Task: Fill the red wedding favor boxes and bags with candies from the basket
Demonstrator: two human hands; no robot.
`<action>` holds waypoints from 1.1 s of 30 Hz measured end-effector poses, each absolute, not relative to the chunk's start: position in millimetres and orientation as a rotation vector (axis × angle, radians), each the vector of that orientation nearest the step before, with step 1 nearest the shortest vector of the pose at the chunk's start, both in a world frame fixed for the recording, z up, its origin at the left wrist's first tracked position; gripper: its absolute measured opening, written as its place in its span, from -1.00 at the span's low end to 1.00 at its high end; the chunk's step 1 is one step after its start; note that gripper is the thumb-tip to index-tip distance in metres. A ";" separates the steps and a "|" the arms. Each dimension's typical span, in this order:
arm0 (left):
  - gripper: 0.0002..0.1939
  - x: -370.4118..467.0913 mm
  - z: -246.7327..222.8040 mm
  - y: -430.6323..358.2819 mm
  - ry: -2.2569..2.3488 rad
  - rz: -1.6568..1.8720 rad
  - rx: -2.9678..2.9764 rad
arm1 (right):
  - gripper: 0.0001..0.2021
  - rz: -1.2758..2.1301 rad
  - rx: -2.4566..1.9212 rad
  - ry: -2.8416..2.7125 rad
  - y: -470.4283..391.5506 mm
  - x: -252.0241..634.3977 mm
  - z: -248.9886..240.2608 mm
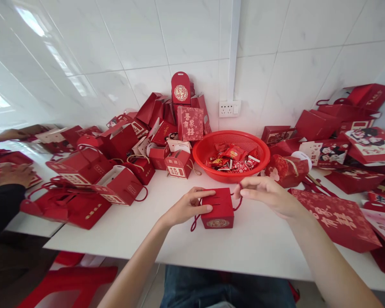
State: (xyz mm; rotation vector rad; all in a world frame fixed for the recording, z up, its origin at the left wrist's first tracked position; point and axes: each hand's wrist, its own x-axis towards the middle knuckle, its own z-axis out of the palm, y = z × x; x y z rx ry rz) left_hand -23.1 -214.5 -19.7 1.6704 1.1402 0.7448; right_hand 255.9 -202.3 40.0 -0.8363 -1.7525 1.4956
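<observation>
Small red box (223,211) is on the white worktop (259,248), straight ahead of the person, slotted face up, gold emblem on the side facing them. Left hand (188,207): index and thumb laid on the box top from its left side, spread apart; the other fingers are mostly hidden, so can't tell if they clamp the box. Right hand (271,194): thumb and index pinched on the right cord (238,206), dark red, just off the box's right side. Left cord (195,222) hangs as a loop by the opposite side.

Behind the box: red plastic basket (227,176) with a pile of wrapped packets (235,153) inside. Just left of it, a small box with a cream label (179,166); behind that, a floral box (190,123) stands upright. More red boxes (122,184) heaped along the left. Right side: large floral box (340,220) near the right forearm, another heap of boxes (321,128) behind it. Wall socket (230,108) above the basket. Far left: co-worker's hand (17,174), dark sleeve (8,207), among red packaging. Red stool (73,276) below the worktop, left.
</observation>
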 end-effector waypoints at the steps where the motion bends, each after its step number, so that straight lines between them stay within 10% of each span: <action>1: -0.45 -21.3 -18.4 -214.6 1.138 0.761 1.630 | -0.69 1.494 -0.859 -1.831 -203.1 253.6 46.4; 15: -0.62 -15.4 94.6 -215.5 1.007 0.914 1.681 | -0.60 1.291 -0.886 -2.068 -190.4 240.9 84.2; 33: -0.64 1.6 88.3 -221.9 1.003 1.125 1.552 | -0.56 1.088 -0.815 -2.306 -184.5 234.5 78.1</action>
